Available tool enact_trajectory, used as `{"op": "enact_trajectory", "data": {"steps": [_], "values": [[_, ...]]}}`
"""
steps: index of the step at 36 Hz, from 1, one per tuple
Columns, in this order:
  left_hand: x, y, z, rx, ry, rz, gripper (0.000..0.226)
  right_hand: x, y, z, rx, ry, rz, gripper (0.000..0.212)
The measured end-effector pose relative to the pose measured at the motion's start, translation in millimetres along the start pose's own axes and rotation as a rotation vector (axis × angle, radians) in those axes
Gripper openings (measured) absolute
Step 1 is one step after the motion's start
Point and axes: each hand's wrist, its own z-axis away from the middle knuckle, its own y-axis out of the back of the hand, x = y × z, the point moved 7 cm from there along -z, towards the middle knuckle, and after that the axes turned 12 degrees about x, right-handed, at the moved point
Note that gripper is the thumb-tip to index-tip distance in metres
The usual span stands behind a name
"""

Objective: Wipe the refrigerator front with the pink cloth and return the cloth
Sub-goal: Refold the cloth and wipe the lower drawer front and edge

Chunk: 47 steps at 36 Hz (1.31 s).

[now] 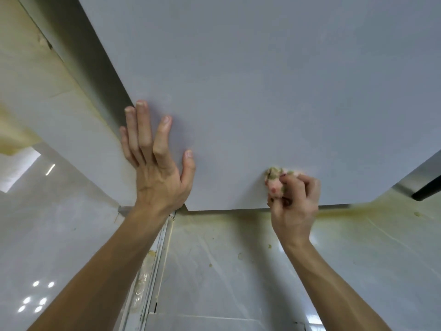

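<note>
A person faces the fridge (262,80). Left hand (157,168), fingers straight, lies flat on the door at 9 o'clock. Right hand (294,201) grips the balled cloth (274,181) against the door's bottom edge, toward 5 o'clock. The unwiped door lies above the cloth, toward 12.

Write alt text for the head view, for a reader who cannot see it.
The right hand grips a bunched pink cloth against the grey refrigerator front, near its lower edge. The left hand lies flat on it, fingers straight.
</note>
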Motion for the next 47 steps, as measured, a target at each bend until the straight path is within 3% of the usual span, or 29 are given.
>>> {"op": "enact_trajectory", "data": {"steps": [4, 7, 13, 19, 23, 30, 36, 42, 45, 47], "values": [[-3, -4, 15, -0.026, 0.011, -0.001, 0.067, -22, -37, 43, -0.247, 0.251, 0.018, 0.016], [-6, -7, 18, -0.027, 0.011, 0.007, 0.065, -33, -75, 84, -0.366, 0.384, -0.001, 0.026], [-6, -9, 19, -0.012, -0.001, 0.039, 0.065, -40, -100, 113, -0.416, 0.351, 0.012, 0.018], [-6, -12, 17, 0.021, 0.018, 0.061, 0.066, -26, -57, 74, -0.324, 0.305, 0.013, 0.042], [-4, -13, 16, 0.016, 0.022, 0.08, 0.064, 11, -24, 47, -0.256, 0.2, 0.114, 0.017], [-1, -13, 14, 0.04, 0.016, 0.085, 0.061, -4, -27, 49, -0.109, 0.11, 0.067, 0.015], [-1, -13, 15, 0.052, 0.015, 0.093, 0.06, -83, -94, 85, -0.241, 0.204, -0.14, 0.019], [-3, -14, 17, 0.047, 0.022, 0.095, 0.059, -116, -122, 99, -0.381, 0.355, -0.098, 0.014], [-5, -14, 17, 0.048, 0.019, 0.095, 0.06, -89, -95, 85, -0.348, 0.294, -0.085, 0.026], [-5, -15, 16, 0.043, 0.009, 0.095, 0.061, -58, -68, 68, -0.322, 0.151, -0.058, 0.015]]}}
